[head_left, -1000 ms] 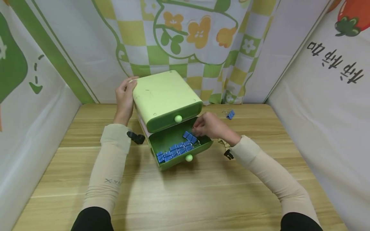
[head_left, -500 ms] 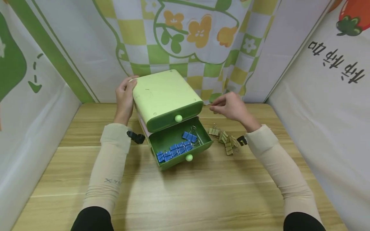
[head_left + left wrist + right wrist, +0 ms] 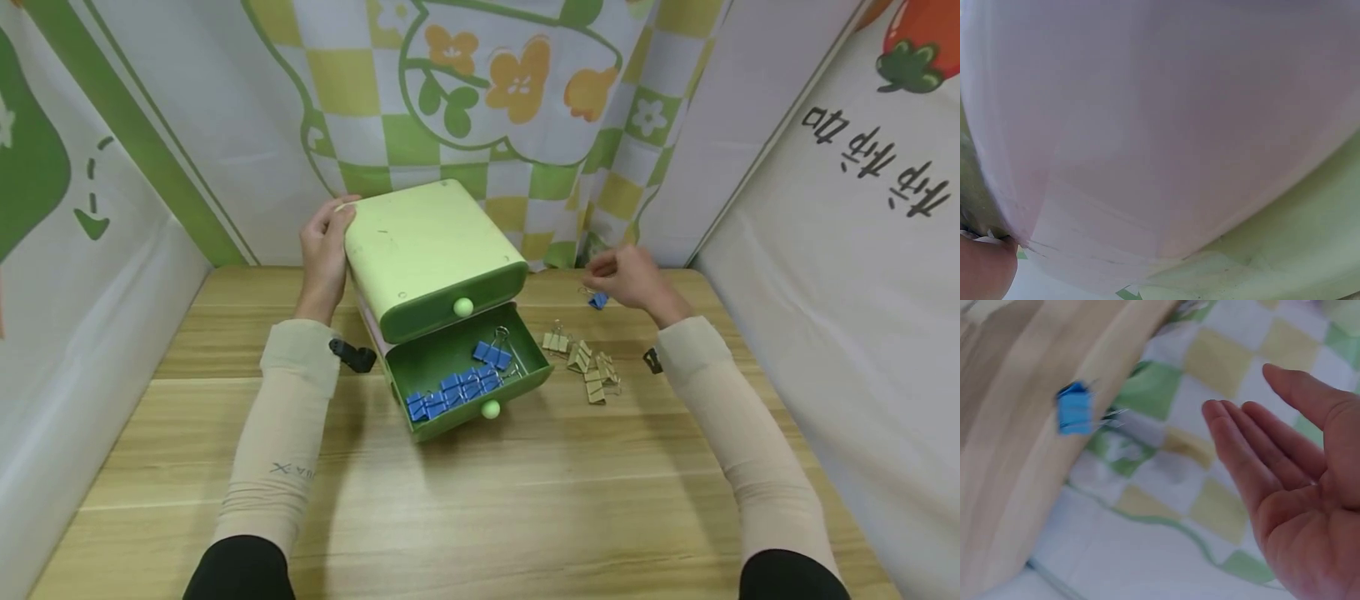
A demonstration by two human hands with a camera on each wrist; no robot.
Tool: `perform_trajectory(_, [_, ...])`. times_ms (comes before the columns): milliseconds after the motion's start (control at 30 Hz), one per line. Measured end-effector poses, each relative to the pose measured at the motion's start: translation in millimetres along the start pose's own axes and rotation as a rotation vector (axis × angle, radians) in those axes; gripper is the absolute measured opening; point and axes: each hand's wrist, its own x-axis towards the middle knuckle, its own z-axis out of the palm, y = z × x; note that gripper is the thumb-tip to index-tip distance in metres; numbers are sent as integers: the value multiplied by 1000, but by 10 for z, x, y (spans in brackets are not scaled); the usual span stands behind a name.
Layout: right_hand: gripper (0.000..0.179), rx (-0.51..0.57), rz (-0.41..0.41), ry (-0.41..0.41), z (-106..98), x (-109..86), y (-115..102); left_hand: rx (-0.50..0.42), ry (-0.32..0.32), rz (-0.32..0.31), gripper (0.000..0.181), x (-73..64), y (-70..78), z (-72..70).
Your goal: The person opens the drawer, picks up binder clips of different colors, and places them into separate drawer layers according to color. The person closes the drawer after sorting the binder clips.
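Observation:
A pale green two-drawer storage box stands on the table, its lower drawer pulled out with several blue binder clips inside. My left hand grips the box at its far left corner; the left wrist view shows the blurred pinkish box side and part of a finger. At the back right, my right hand hovers by a lone blue binder clip. In the right wrist view its fingers are loosely extended, holding nothing, apart from that blue clip.
Several gold binder clips lie on the table just right of the drawer. A checkered curtain hangs behind the box, and a printed white wall panel stands along the right side.
My right hand has left the lower drawer, letting go of a blue binder clip there, and moved right and back to the lone blue clip. My left hand stays on the box.

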Motion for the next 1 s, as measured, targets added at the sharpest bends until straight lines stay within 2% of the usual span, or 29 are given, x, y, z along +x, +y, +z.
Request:
perform_trajectory(200, [46, -37, -12, -15, 129, 132, 290, -7, -1, 3, 34, -5, -3, -11])
perform_trajectory(400, [39, -182, -71, 29, 220, 271, 483, -3, -10, 10, 36, 12, -6, -23])
perform_trajectory(567, [28, -314, -120, 14, 255, 373, 527, -14, -12, 13, 38, 29, -10, -31])
perform_trajectory(700, [35, -350, -76, -30, 297, 448, 541, -26, -18, 7, 38, 24, -15, -39])
perform_trajectory(833, [39, -342, -14, -84, 348, 497, 551, -30, -23, 2, 39, 8, -16, -43])
perform_trajectory(1000, [38, -354, -22, -80, 412, 520, 591, -12, -21, -8, 40, 2, -8, -30])
